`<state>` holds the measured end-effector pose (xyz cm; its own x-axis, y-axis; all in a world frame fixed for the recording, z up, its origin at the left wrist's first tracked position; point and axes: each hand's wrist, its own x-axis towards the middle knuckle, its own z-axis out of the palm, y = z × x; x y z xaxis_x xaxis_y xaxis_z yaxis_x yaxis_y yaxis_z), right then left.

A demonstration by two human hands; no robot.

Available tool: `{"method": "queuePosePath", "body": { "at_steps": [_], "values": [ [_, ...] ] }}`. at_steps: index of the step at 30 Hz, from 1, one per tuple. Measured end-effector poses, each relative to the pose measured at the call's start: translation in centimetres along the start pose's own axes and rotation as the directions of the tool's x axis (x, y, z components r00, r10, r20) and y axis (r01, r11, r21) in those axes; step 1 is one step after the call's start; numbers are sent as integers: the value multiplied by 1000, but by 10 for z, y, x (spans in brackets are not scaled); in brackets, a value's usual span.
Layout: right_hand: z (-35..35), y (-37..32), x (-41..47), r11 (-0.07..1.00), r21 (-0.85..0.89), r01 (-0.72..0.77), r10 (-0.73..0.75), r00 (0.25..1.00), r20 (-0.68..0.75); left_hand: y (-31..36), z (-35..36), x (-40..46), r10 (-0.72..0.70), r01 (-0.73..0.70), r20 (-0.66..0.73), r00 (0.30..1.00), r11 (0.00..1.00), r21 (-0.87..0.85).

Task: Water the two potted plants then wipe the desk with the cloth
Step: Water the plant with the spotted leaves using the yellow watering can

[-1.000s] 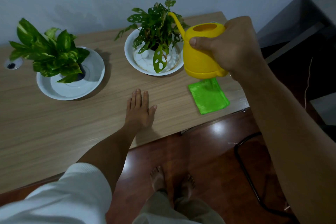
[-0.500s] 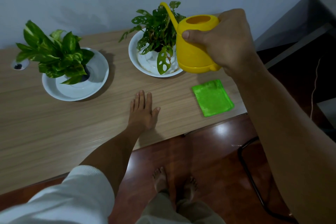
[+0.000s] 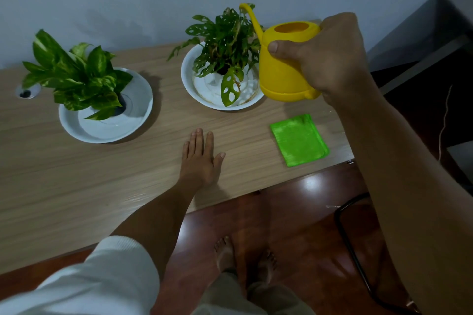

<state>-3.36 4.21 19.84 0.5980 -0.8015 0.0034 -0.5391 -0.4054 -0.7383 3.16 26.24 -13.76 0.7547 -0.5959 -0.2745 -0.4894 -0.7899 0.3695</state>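
Right hand (image 3: 332,56) wrapped tight round yellow watering can (image 3: 286,69), thumb across the body, can carried in the air just right of the holey-leaved plant (image 3: 225,41). Spout (image 3: 252,20) raised above the foliage, can close to level, no stream visible. Left hand (image 3: 199,158) flat and empty on the bench (image 3: 76,186), fingers spread toward the back.

Judged as the watering step, first plant: spout poised over the leaves but not yet tipped far enough to pour. Next move likely a forward tilt of the can, spout mouth brought lower toward the pot at the centre of the white saucer (image 3: 204,94), hidden under leaves. Then across to the variegated plant (image 3: 74,77) in its own saucer (image 3: 107,130), well apart to the left.

Green cloth (image 3: 299,140) folded flat near the front right corner of the bench, close to the edge; untouched, wiping not begun.

Open bench between the two saucers and in front of them; plenty of room for a sweep leftward above the leaves. Wall close behind both plants. Cable grommet (image 3: 27,91) at far left. Bare feet (image 3: 243,256) on wooden floor below the front edge.
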Motion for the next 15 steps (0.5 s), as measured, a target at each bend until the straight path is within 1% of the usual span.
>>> {"method": "queuePosePath", "body": {
  "at_steps": [5, 10, 15],
  "values": [
    [-2, 2, 1, 1000, -3, 16, -16, 1000, -8, 0, 1, 0, 1, -1, -5, 1000, 1000, 3],
    [1, -3, -1, 1000, 15, 10, -11, 999, 33, -1, 0, 1, 6, -6, 0, 1000, 1000, 4],
    [5, -7, -7, 1000, -7, 13, -13, 998, 68, -1, 0, 2, 7, -7, 5, 1000, 1000, -4]
  ]
}}
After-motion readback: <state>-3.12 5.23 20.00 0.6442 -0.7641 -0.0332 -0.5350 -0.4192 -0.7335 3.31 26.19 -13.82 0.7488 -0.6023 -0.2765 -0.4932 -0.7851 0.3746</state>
